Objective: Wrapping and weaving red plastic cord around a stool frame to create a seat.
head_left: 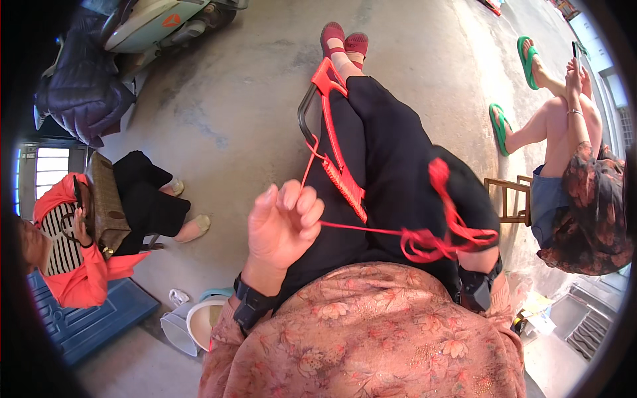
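Across my dark trousers lies a long red frame [337,142] with a triangular end and a black curved bar [306,109] along its side. Its lower part is wrapped in tight turns of red cord [361,227]. My left hand [285,213] is closed with curled fingers. The cord passes through it, one length rising to the frame and another stretching right. A loose, tangled bunch of the same cord hangs by my right hand [483,259]. That hand is mostly hidden by the cord and blur, so its fingers do not show.
At left, a person in a coral jacket [86,292] sits with a brown bag [109,205]. At right, a person in green flip-flops [499,129] sits holding a phone. A scooter [156,26] stands at upper left. Buckets [199,325] stand lower left.
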Demonstrator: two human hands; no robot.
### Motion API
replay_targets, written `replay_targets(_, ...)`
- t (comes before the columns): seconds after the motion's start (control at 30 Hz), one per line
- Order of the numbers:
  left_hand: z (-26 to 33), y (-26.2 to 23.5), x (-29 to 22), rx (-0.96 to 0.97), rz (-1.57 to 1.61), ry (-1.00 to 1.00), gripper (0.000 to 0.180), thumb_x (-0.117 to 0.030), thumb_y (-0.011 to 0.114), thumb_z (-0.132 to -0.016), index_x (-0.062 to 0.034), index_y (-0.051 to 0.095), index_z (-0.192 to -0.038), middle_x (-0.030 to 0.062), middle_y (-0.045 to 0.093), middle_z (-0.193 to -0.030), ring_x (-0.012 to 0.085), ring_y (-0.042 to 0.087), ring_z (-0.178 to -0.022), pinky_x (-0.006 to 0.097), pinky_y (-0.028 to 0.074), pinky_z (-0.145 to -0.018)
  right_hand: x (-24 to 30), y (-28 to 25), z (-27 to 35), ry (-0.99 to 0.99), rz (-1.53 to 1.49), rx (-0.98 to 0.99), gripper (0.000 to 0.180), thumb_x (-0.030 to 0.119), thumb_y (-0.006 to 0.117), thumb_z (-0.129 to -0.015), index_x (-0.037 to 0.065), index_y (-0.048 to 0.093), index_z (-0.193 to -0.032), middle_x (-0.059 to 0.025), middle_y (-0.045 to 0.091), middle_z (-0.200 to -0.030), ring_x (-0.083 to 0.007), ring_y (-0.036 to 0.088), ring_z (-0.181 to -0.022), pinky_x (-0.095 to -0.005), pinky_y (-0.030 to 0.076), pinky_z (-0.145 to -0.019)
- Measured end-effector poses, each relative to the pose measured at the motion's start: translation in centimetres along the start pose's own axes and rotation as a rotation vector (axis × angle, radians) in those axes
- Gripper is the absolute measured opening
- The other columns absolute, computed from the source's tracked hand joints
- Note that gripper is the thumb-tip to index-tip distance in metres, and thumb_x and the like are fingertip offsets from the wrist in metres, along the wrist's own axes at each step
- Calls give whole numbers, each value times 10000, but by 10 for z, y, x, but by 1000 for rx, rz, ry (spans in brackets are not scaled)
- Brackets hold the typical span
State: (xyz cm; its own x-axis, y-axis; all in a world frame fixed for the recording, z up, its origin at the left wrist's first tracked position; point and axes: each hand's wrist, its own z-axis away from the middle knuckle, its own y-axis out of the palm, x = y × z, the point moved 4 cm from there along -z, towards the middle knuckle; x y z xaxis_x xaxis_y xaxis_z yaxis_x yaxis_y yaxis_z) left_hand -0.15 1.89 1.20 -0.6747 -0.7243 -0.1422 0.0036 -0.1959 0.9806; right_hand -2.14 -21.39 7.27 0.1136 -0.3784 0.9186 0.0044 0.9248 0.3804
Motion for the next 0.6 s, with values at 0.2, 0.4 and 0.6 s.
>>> replay_targets(0.2,60,-32,-3,-448,-366,8,338,-318,545,-933,-37,503,-1116,37,452,-794,130,433,-671,223,376,-502,-61,35,-49,84,667,102,308,284,648,-868,40,605,-1050,-86,647,-811,-164,619,-738,-299,485,-690)
replay_targets(0.4,79,-26,-1,-481,-630,-88,203,-181,516,-959,-10,541,-853,-29,327,-518,61,265,-422,191,253,-357,-91,43,-51,89,793,175,315,292,629,-869,33,603,-1046,-149,650,-847,-255,635,-745,-361,487,-703)
replay_targets(0.6,36,19,-20,-87,-530,237,185,-145,478,-956,-9,573,-1037,153,609,-938,217,588,-764,239,480,-540,-43,15,-49,71,623,-82,226,211,569,-901,29,617,-1026,-137,638,-827,-269,634,-757,-353,486,-705)
